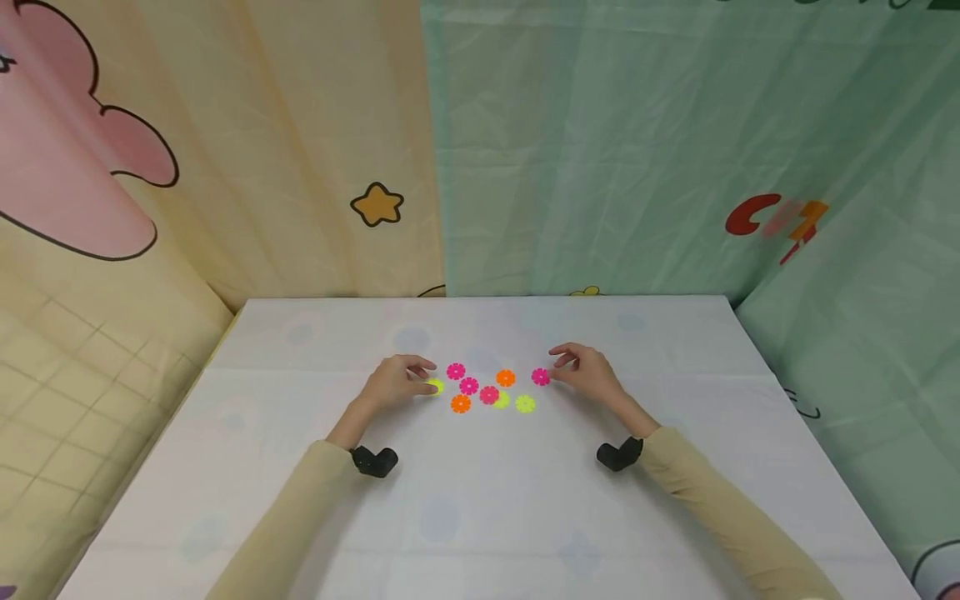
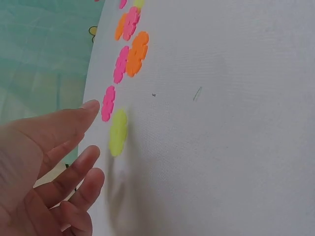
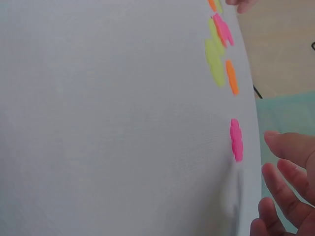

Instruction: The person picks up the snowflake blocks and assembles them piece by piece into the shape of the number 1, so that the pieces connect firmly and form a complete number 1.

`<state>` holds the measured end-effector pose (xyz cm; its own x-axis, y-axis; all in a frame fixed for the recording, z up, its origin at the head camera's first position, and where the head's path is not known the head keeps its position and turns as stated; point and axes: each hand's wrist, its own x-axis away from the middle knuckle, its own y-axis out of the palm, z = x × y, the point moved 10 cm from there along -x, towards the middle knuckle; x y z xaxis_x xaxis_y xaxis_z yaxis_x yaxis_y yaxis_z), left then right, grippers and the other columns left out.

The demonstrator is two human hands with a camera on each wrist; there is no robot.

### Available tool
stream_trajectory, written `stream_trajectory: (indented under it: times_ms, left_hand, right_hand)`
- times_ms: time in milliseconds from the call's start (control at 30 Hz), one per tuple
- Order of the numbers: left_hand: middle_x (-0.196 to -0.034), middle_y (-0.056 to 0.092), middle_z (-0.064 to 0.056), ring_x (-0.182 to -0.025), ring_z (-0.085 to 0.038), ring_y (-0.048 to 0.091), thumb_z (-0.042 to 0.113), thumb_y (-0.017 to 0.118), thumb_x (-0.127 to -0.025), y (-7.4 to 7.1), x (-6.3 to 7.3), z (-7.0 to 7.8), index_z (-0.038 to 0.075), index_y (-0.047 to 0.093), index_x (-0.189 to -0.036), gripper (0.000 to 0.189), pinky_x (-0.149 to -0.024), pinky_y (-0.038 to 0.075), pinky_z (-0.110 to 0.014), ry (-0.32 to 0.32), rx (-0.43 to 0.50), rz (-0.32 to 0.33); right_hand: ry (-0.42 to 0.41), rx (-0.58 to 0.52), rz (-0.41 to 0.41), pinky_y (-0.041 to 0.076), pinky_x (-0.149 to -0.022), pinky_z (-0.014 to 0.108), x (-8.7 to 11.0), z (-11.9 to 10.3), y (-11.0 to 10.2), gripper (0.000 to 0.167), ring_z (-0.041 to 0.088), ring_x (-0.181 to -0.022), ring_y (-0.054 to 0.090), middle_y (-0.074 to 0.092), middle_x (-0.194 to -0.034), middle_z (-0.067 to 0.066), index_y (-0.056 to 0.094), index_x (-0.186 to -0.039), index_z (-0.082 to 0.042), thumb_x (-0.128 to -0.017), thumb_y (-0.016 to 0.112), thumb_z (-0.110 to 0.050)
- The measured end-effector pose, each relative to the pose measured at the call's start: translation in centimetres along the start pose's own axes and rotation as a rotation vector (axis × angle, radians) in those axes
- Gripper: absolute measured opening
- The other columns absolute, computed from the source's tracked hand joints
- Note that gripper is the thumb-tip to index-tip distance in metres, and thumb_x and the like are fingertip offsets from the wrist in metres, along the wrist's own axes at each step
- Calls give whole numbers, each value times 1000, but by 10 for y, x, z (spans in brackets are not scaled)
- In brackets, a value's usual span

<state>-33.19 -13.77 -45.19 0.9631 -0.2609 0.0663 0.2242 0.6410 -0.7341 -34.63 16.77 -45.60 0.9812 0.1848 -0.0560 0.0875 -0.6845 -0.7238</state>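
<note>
Several flat flower-shaped discs lie loosely grouped on a white table. My left hand (image 1: pixel 393 382) is at the left end of the group beside a yellow disc (image 1: pixel 437 387). In the left wrist view this yellow disc (image 2: pixel 118 132) lies on the cloth, the loosely bent fingers and thumb apart from it. At the right end, my right hand (image 1: pixel 588 372) is beside a pink disc (image 1: pixel 540 377). The right wrist view shows that pink disc (image 3: pixel 236 140) to the side of relaxed, spread fingers. Neither hand holds anything.
Between the hands lie orange discs (image 1: pixel 506 378), more pink discs (image 1: pixel 456 372) and a yellow disc (image 1: pixel 526 404). One pink disc (image 1: pixel 489 395) overlaps another yellow one. A white cloth covers the table (image 1: pixel 480 517); printed curtains (image 1: pixel 600 167) hang behind its far edge.
</note>
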Motion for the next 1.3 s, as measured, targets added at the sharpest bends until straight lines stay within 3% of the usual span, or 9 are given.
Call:
stream_trajectory:
  times_ms: [333,667,800,1000,1300]
  left_hand:
    - [-97,69,-5,-89,-19,61,25,79,-78,9,-4,-12,9,72,-108,35,-78,47,-32,-101,-62,-1]
    - [-101,72,-6,-93,-22,63,23,80,-78,9,-1,-4,8,72,-108,34,-83,50,-40,-133,-182,65]
    - [-99,72,-6,-91,-22,63,22,80,-77,8,1,-2,7,73,-106,33,-81,50,-39,-147,-187,89]
    - [-94,69,-5,-85,-20,60,22,80,-77,8,2,-2,9,70,-104,32,-75,48,-35,-168,-181,124]
    - [-79,66,-4,-69,-18,56,22,80,-78,9,7,-2,14,64,-104,32,-59,41,-27,-133,-199,165]
  right_hand:
    - [61,34,-62,45,-70,27,-7,4,16,40,21,-81,57,69,-99,11,66,-115,-6,-81,76,-24]
    - [95,73,-86,45,-73,29,-11,7,20,36,21,-82,58,69,-98,10,68,-112,-5,-82,75,-23]
    - [121,100,-110,46,-76,31,-12,9,21,33,21,-86,59,70,-100,9,70,-111,-7,-82,75,-24]
    - [123,110,-121,44,-70,28,-12,7,22,29,20,-81,56,69,-98,10,71,-107,-5,-83,75,-21]
    - [94,74,-100,44,-73,30,-8,1,22,27,22,-83,55,66,-98,12,64,-104,-3,-83,74,-17]
